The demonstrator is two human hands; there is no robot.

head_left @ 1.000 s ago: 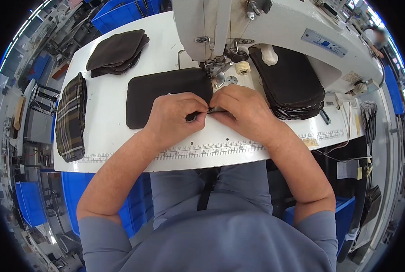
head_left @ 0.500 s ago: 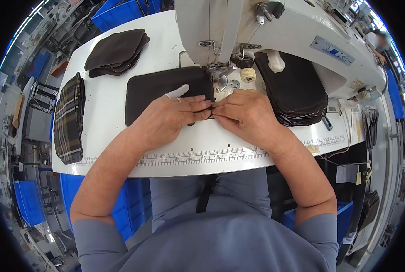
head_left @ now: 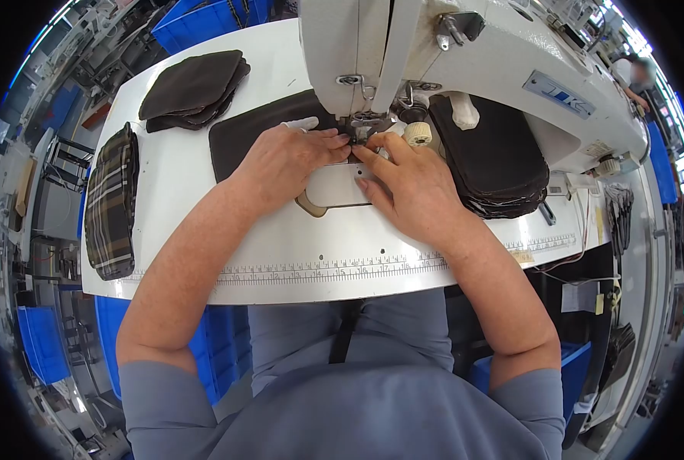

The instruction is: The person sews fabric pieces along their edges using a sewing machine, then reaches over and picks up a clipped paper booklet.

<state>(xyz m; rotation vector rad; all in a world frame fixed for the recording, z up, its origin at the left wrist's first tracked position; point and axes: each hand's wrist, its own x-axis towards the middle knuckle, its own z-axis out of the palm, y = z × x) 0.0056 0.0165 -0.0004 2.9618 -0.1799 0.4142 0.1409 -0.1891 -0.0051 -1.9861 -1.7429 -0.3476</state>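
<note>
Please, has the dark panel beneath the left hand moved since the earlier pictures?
Yes. The dark panel has moved forward: its near edge now lies farther beyond the ruler than before.

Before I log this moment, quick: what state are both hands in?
Left hand: fingers on the dark panel; whether they pinch it cannot be told.
Right hand: open, thumb apart from the fingertips near the panel's edge.

Slate-grey fabric shirt (head_left: 357,414): plain, short-sleeved, hems near the elbows. Slate-grey fabric trousers (head_left: 414,326): narrow black strap (head_left: 346,333) at centre front. Left hand (head_left: 284,159): one finger fitted with a white, close-fitting finger cover (head_left: 303,123).
</note>
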